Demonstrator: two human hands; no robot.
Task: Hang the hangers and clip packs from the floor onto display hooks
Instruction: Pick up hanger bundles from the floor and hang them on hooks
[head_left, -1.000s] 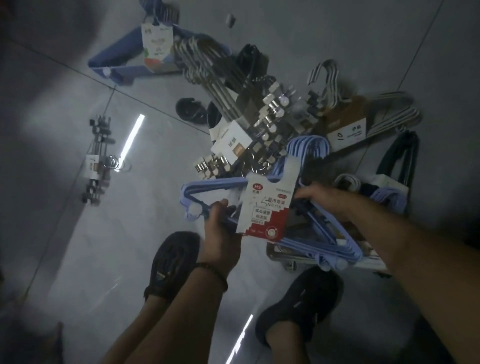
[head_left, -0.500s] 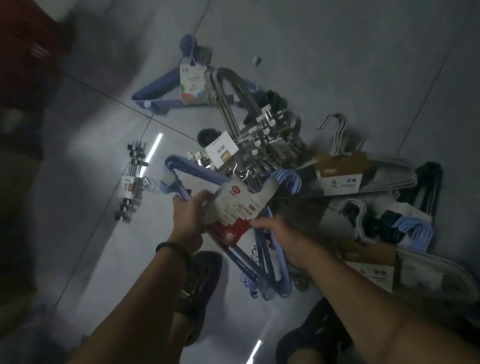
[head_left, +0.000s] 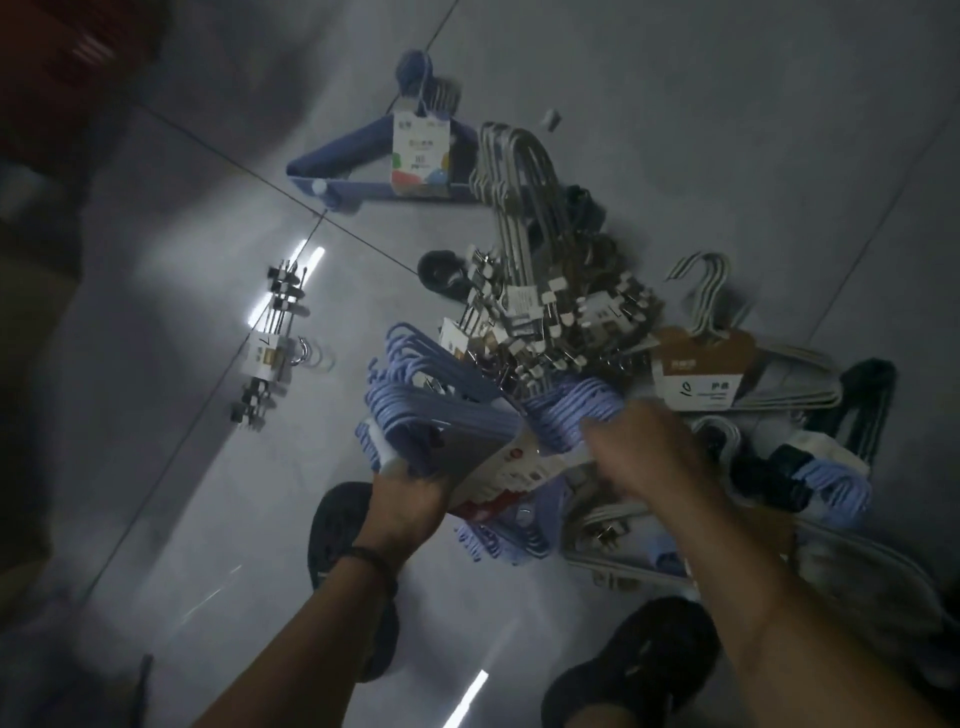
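**Lavender hanger pack (head_left: 441, 415) tips on edge in the hands**
Within 1 second the pack goes from flat with its label up to tilted edge-on above the floor pile. The left hand (head_left: 410, 499) grips its lower corner beside the red-and-white label (head_left: 514, 467). The right hand (head_left: 649, 457) has shifted to the hook end, too blurred to tell whether it grips. Likely 1 pack is ready to carry; the clip pack (head_left: 265, 353) and metal hanger heap (head_left: 545, 312) lie on the floor.

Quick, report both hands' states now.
Left hand: grips the light-blue hanger pack.
Right hand: blurred at the pack's hooks; grip cannot be told.
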